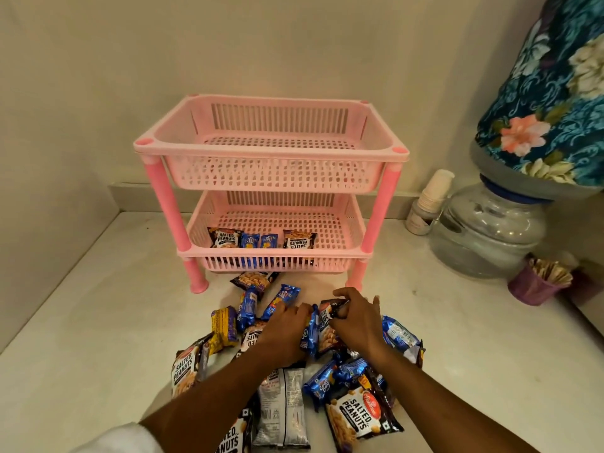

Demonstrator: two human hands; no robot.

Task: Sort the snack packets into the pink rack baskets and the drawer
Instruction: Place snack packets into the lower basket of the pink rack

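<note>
Pink plastic fills the middle of the frame: the two-tier rack (271, 191) stands against the wall, its top basket (271, 148) bare as far as you can see, its bottom basket (277, 237) holding four packets lined along the front wall, two of salted peanuts and two small blue biscuit packs. No drawer shows anywhere, so you cannot plan that half of the sort from this view.

Starting at lower left, a salted peanuts packet (185, 367) lies at the edge of the heap (287, 371), beside a yellow and purple packet (224, 328). These sit loose and overlapping, so anything you drag out from under them may scatter the rest across the white counter (81, 322).

Your left hand (284, 331) lies over the middle of the pile with fingers curled down on a blue biscuit packet (310, 335); it looks like a grasp, though the fingertips are hidden. Glossy film can slip, and a light pinch may drop it short of the rack.

Your right hand (354, 322) pinches the dark top edge of a peanut packet (330, 325) right beside it. The two packets touch, so lifting one could carry the other along and land mixed kinds together.

Further right stand a stack of paper cups (431, 197), a water dispenser jar (490, 230) and a purple cup of sachets (536, 286); a wide sweep of your right arm could knock them.
</note>
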